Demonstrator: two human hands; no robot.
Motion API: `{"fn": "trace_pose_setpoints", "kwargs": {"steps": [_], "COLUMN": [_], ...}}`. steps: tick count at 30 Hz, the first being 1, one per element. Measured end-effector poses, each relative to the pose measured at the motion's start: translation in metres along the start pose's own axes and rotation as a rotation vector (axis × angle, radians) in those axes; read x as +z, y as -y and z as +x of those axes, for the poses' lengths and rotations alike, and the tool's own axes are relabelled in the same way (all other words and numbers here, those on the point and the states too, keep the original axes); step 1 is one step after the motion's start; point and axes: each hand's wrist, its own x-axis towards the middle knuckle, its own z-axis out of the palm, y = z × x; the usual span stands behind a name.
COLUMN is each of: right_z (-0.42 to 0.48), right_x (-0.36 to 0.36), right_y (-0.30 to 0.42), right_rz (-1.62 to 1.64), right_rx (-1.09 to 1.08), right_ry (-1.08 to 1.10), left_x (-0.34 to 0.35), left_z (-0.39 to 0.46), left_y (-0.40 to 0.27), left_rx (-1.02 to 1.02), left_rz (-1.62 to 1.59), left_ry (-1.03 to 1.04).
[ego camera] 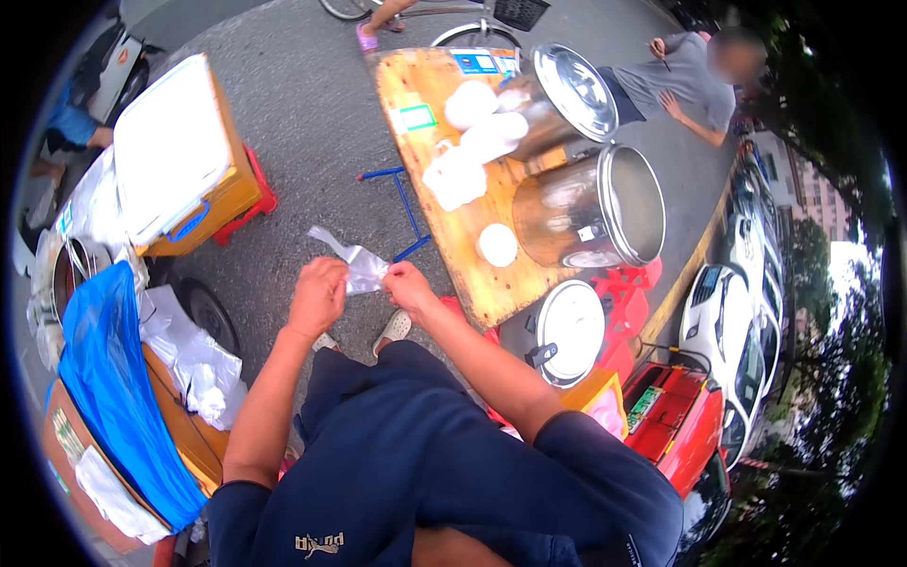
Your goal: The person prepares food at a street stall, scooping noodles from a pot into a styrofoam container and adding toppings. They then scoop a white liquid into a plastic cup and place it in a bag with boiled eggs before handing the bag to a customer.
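Observation:
A thin translucent plastic bag is stretched between my two hands, above the asphalt and in front of my feet. My left hand pinches it on one side, where a loose strip sticks up past the fingers. On the other side my right hand grips the bag's edge with the fingertips. To the right of that hand stands a wooden table. A round white container sits on it, beside a large steel pot whose top is uncovered.
White bundles and a lidded steel pot stand farther back on the table. Left is a yellow box with a white lid on a red stool, near a blue plastic sheet. A person stands beyond the table.

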Motion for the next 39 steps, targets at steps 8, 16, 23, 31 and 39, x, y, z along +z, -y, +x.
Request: {"fn": "trace_pose_setpoints", "kwargs": {"steps": [8, 16, 23, 31, 39], "right_z": [-0.042, -0.027, -0.017, -0.008, -0.018], "right_x": [-0.111, -0.187, -0.236, -0.276, -0.253], "right_y": [0.008, -0.017, -0.03, -0.075, -0.003], "right_rz": [0.01, 0.296, 0.301, -0.633, -0.379], "right_rx": [-0.375, -0.286, -0.214, -0.337, -0.659], "right_ry": [0.045, 0.121, 0.013, -0.104, -0.288], "left_x": [0.113, 0.173, 0.197, 0.185, 0.208], "left_z": [0.034, 0.051, 0.062, 0.096, 0.125], "left_y": [-0.075, -0.12, -0.129, -0.071, -0.122], "left_rx": [-0.821, -0.954, -0.591, -1.251, -1.022], "left_rz": [-1.059, -0.969, -0.182, -1.472, -1.118], "left_ry": [0.231, 0.272, 0.113, -0.11, 0.24]}}
